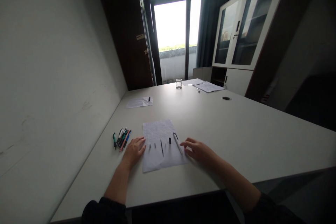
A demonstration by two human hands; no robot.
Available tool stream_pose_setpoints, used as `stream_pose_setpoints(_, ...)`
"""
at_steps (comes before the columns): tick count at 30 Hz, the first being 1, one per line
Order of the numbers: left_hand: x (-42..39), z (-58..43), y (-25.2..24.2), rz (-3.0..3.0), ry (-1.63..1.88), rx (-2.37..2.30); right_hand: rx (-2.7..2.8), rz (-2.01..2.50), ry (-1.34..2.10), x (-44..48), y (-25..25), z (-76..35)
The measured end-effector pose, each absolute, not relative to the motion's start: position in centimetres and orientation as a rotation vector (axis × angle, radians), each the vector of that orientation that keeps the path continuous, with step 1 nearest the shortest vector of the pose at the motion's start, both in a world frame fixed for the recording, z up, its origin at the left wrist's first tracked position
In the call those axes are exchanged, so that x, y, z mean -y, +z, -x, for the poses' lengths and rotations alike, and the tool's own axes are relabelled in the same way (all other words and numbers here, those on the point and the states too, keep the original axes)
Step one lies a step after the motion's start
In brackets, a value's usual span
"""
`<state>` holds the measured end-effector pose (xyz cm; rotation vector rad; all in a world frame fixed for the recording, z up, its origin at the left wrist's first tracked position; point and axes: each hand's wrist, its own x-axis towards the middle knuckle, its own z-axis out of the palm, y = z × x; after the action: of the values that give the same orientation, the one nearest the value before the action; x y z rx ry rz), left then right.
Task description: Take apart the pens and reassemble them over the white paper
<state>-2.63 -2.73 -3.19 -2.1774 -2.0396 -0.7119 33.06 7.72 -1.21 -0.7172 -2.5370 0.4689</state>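
Presently, my left hand (133, 151) loose, empty, at the left edge of the paper (154, 162); my right hand (197, 150), likewise ungripping, beside the pen barrel (177, 144) on the paper's right side, contact unclear.

The writing on the sheet (157, 131) is too small to read, and the little parts (155, 145) lying on it are too tiny to identify. Whether the right hand (197, 149) touches the barrel (177, 144) cannot be told. Bunched pens (124, 139) partly hide one another. The bottom edge cuts off both sleeves (105, 211), the right edge the table (262, 136), the top edge the cabinet (235, 43).
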Motion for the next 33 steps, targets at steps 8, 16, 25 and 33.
stream_pose_setpoints(8,2.80,2.65,-3.20,2.174,-0.687,2.030,2.600,0.718,0.353,-7.85,-1.78,-32.86)
stream_pose_setpoints(16,2.68,2.70,-3.50,2.174,-0.694,2.018,2.650,0.740,0.290,-7.62,-1.58,-32.70)
stream_pose_setpoints(25,2.75,2.75,-3.43,2.179,-0.700,2.017,2.618,0.735,0.253,-7.86,-1.74,-32.52)
stream_pose_setpoints(33,2.74,2.66,-3.46,2.167,-0.694,2.019,2.655,0.698,0.125,-7.57,-1.73,-32.33)
